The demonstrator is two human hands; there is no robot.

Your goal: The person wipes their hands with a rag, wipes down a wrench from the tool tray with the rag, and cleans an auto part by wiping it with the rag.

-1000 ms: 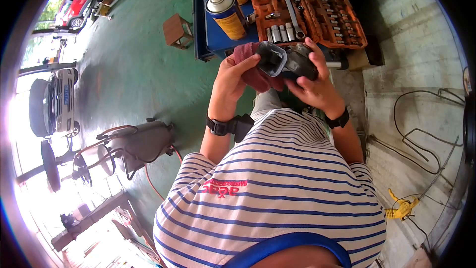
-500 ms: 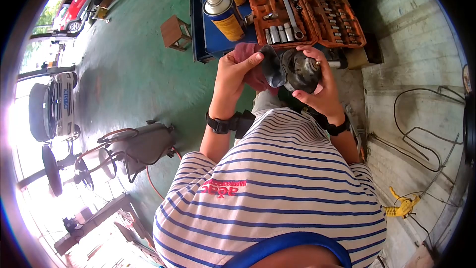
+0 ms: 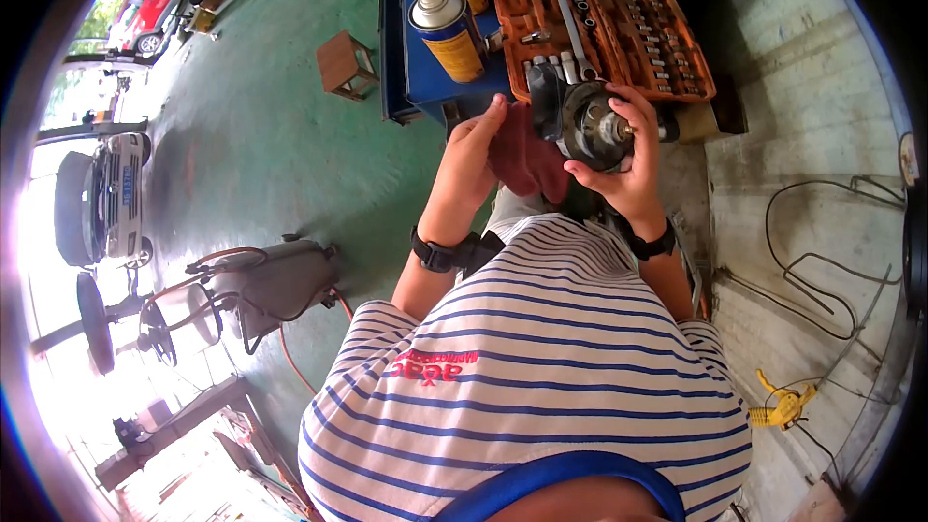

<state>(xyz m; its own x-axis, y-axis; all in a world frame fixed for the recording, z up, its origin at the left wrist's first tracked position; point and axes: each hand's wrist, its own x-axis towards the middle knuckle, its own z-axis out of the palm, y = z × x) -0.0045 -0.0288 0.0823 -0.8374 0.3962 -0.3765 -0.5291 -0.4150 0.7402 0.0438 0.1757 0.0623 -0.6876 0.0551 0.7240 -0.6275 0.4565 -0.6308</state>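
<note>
My right hand (image 3: 630,150) grips a round, dark, greasy metal part (image 3: 592,126) from its right side, thumb below and fingers above. A small stub sticks out of the middle of the part's face. On the part's left side is a black curved piece (image 3: 546,101). A dark red cloth (image 3: 527,155) hangs from my left hand (image 3: 471,159), whose thumb points up; the cloth partly hides the fingers. The cloth lies close beside the part, and I cannot tell whether they touch.
Ahead, a blue bench (image 3: 425,77) carries two spray cans (image 3: 449,48) and an orange socket set case (image 3: 638,39) with a wrench (image 3: 570,24) on it. A wooden stool (image 3: 346,63) and a grey tank (image 3: 275,285) stand left. Cables (image 3: 822,261) run along the right side.
My left thumb has come off the black piece, and my left hand has drawn back with the cloth. The part has turned in my right hand, bringing its round face and stub into view.
</note>
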